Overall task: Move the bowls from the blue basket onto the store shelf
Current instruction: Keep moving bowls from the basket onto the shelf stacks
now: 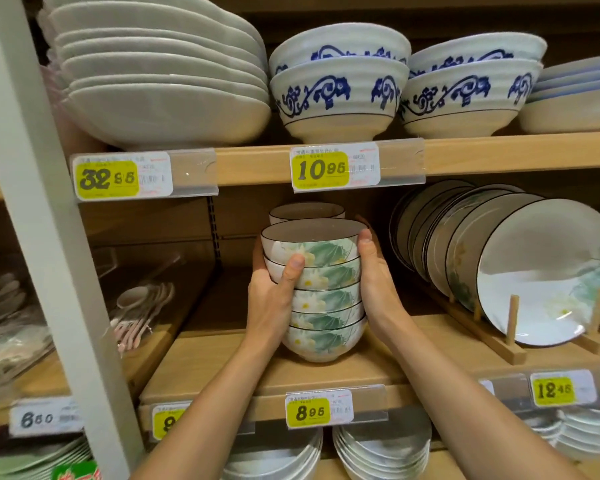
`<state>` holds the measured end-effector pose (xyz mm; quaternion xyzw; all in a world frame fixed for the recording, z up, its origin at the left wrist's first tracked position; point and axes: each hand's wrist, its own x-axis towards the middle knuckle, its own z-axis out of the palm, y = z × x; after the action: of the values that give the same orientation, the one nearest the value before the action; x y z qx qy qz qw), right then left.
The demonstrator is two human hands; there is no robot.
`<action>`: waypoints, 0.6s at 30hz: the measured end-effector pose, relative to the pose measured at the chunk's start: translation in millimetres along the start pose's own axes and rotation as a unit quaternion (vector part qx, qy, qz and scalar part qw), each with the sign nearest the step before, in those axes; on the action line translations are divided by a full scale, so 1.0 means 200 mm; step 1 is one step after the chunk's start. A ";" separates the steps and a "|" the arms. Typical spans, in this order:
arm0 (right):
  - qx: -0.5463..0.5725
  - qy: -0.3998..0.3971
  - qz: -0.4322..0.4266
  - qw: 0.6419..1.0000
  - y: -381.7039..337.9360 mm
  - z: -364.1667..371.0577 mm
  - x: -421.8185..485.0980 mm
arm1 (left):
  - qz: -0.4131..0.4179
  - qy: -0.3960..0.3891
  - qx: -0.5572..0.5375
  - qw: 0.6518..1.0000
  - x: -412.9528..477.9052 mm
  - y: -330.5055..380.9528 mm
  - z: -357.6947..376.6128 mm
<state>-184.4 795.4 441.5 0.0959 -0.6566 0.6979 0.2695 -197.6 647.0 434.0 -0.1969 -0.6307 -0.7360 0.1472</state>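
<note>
A person's two bare arms reach into a wooden store shelf point(326, 375), clasping a stack of five lotus-painted bowls point(326, 296) at the centre of the view. The left grip point(274, 299) wraps the stack from its 9 o'clock side, thumb pressed across the painted front and fingers hidden behind. The right grip point(374, 282) braces the 3 o'clock side, thumb up by the top bowl's rim. Both are closed around the stack, which stands upright.

The foot of the lowest bowl is at the level of the shelf board, near its front edge. Whether it already bears on the wood cannot be told.

At 12 o'clock, just behind the stack, matching rear bowls point(307, 211) already sit deeper on the same shelf. At 6 o'clock hangs a yellow price tag point(317, 412). At 3 o'clock, matching plates point(534, 271) stand on edge in a wooden rack. Pale spoons point(142, 299) lie at 9 o'clock.

The job looks to be well under way: some bowls appear shelved and five more have reached their place, though they are not yet released. What likely remains for this stack is to settle it, perhaps slide it back toward the rear bowls, and let go. The blue basket is out of view, so how many bowls are left in it cannot be judged.
</note>
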 end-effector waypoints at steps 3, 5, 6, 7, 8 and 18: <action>0.008 0.014 -0.004 1.000 0.01 0.00 0.00 | 0.005 0.002 0.002 1.000 0.00 -0.01 0.01; -0.001 0.031 -0.007 0.999 0.01 0.00 0.00 | 0.014 0.009 0.011 1.000 0.00 -0.02 0.02; -0.006 0.038 -0.006 0.999 0.01 0.00 0.00 | 0.020 0.015 0.015 1.000 0.00 -0.02 0.03; -0.010 0.042 -0.004 0.999 0.01 0.00 0.00 | 0.029 0.024 0.019 0.999 -0.01 -0.02 0.03; -0.015 0.044 -0.002 0.999 0.01 0.00 0.00 | 0.040 0.032 0.021 0.998 -0.01 -0.02 0.04; -0.064 0.030 0.013 0.997 -0.01 -0.01 -0.02 | 0.048 0.034 0.008 0.998 -0.01 -0.01 0.06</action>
<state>-181.0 795.9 440.9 0.0487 -0.6930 0.6601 0.2857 -194.6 658.5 433.1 -0.2006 -0.6209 -0.7295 0.2051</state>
